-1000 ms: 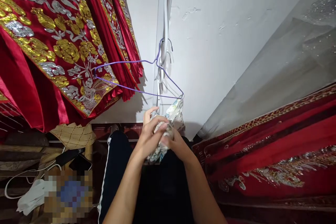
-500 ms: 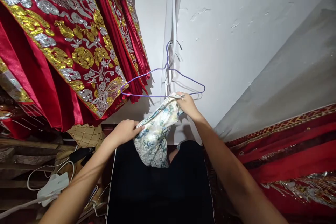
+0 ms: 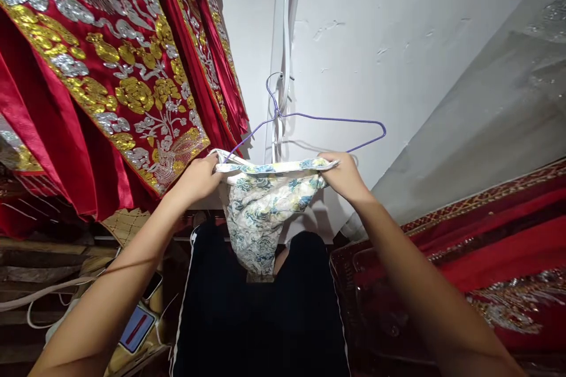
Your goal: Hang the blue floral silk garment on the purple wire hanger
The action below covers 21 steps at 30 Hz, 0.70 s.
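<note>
A white garment with a blue and yellow floral print [image 3: 260,206] hangs between my hands, its top edge stretched nearly level and its lower part over my lap. My left hand [image 3: 198,181] is closed on the left end of that edge. At the right end my right hand [image 3: 347,178] grips the same band. Behind it a purple clothes hanger [image 3: 331,118] hangs by its hook, tilted. Its left arm runs down to the garment's opening near my left fingers; the lower bar is mostly hidden by the cloth. Whether the garment is a skirt or shorts I cannot tell.
Red fabric with gold and silver sequins [image 3: 137,94] hangs at the left, and more red embroidered cloth [image 3: 508,259] lies at the right. A white cord [image 3: 286,17] runs down the wall [image 3: 354,29]. A phone [image 3: 138,327] with a lit screen rests at the lower left.
My hands have moved apart, spreading the garment's top edge level. My left hand has risen and my right moved rightward. The hanger has tilted, its left arm now down at the garment.
</note>
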{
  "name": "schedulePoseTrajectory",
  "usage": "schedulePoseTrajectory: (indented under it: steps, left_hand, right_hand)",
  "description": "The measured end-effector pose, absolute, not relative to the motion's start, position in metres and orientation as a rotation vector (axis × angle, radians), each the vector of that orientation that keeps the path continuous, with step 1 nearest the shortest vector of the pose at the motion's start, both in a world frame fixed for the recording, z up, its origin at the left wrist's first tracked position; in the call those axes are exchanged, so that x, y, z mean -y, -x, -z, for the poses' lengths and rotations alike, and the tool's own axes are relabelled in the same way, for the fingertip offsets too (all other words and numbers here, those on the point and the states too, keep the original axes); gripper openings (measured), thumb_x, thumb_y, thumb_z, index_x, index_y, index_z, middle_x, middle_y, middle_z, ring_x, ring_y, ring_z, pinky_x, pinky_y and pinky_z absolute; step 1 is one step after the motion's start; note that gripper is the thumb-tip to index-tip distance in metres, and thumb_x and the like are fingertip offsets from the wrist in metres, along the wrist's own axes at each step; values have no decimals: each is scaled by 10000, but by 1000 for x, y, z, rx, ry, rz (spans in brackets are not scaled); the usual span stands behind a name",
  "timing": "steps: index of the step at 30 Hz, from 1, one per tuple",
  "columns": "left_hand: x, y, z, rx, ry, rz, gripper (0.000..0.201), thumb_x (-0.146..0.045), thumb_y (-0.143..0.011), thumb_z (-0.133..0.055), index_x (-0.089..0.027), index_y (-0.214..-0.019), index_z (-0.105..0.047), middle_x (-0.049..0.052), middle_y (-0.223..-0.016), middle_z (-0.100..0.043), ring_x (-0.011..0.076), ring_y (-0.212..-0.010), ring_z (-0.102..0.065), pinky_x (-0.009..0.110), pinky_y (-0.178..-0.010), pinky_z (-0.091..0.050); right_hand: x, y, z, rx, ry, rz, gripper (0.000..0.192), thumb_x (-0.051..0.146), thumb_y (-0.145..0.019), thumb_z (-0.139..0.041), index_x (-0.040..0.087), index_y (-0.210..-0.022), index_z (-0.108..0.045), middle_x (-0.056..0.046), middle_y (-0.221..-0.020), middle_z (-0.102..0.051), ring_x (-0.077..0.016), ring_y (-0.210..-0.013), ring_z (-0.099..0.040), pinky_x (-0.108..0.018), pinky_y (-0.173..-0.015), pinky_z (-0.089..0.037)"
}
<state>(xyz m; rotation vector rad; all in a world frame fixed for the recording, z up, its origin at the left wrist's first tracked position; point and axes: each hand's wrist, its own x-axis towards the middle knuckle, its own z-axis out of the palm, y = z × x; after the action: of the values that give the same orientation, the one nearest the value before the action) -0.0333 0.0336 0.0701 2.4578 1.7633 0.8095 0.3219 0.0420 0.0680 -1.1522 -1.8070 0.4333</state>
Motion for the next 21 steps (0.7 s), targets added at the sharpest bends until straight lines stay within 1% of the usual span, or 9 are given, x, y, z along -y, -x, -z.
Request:
schedulePoseTrajectory:
  steps: [6, 8, 10, 12, 14, 15, 17, 19, 21]
  left_hand:
    - [-61, 11, -78, -1392, -2430, -1329, 390, -157, -903, -429, -168, -1243, -621, 130, -1478, -545, 259, -1371, -505, 416, -1128, -408]
    - [-70, 3, -82, -1339, -2447, -1362, 451, -101, -866, -431, -164, -1267, -626, 117, -1398, -614, 238, -1292, -572, 401, -1108, -433]
    - [-76, -3, -86, -1325, -2475, -1341, 468, -59, -828, -430, -157, -1228, -650, 95, -1220, -702, 223, -1136, -648, 377, -1036, -486]
    - [-79, -6, -88, -1312, -2518, -1309, 437, -38, -814, -426, -153, -1156, -673, 84, -1118, -715, 218, -1047, -662, 358, -984, -504]
    - [-78, -6, -90, -1313, -2561, -1275, 394, -38, -825, -424, -153, -1106, -677, 91, -1101, -699, 223, -1034, -651, 352, -967, -499]
    - [-77, -6, -91, -1330, -2580, -1255, 372, -49, -840, -425, -153, -1096, -674, 96, -1093, -689, 229, -1029, -644, 353, -960, -496]
    - [-73, -6, -95, -1385, -2618, -1194, 322, -94, -879, -435, -152, -1091, -669, 106, -1062, -666, 242, -1001, -632, 360, -936, -493]
    - [-69, -5, -98, -1429, -2647, -1147, 291, -148, -916, -439, -156, -1100, -664, 109, -1044, -639, 249, -980, -616, 368, -920, -487]
    - [-66, -1, -101, -1457, -2642, -1173, 271, -195, -939, -444, -164, -1090, -666, 109, -1058, -616, 250, -1003, -597, 373, -936, -474]
  right_hand:
    - [-37, -306, -49, 1875, 1096, -682, 113, 198, -764, -527, 176, -660, -566, 10, -641, -531, -142, -636, -487, -263, -574, -319]
    - [-31, -303, -48, 1915, 1069, -701, 111, 186, -763, -545, 172, -796, -649, -15, -750, -624, -179, -736, -569, -277, -640, -392]
    - [-24, -305, -50, 1924, 1071, -669, 337, 181, -772, -562, 195, -1086, -683, -19, -792, -654, -199, -755, -598, -299, -669, -438]
    - [-19, -312, -55, 1834, 1096, -558, 671, 195, -774, -601, 229, -1435, -491, -17, -789, -658, -203, -697, -596, -315, -635, -464]
    - [-19, -325, -62, 1652, 1122, -375, 957, 221, -763, -659, 236, -1597, -190, -26, -810, -673, -214, -666, -597, -335, -608, -481]
    - [-21, -332, -66, 1561, 1137, -290, 1032, 232, -754, -687, 228, -1613, -114, -37, -831, -686, -223, -670, -602, -348, -610, -489]
    - [-29, -347, -74, 1445, 1186, -193, 993, 252, -739, -724, 196, -1597, -229, -54, -829, -702, -230, -665, -603, -367, -614, -489]
    - [-39, -362, -84, 1423, 1245, -189, 707, 269, -731, -732, 158, -1408, -564, -71, -803, -711, -222, -644, -602, -361, -595, -473]
    - [-44, -378, -95, 1464, 1299, -210, 377, 292, -738, -724, 148, -1085, -757, -82, -776, -717, -215, -634, -610, -341, -563, -450]
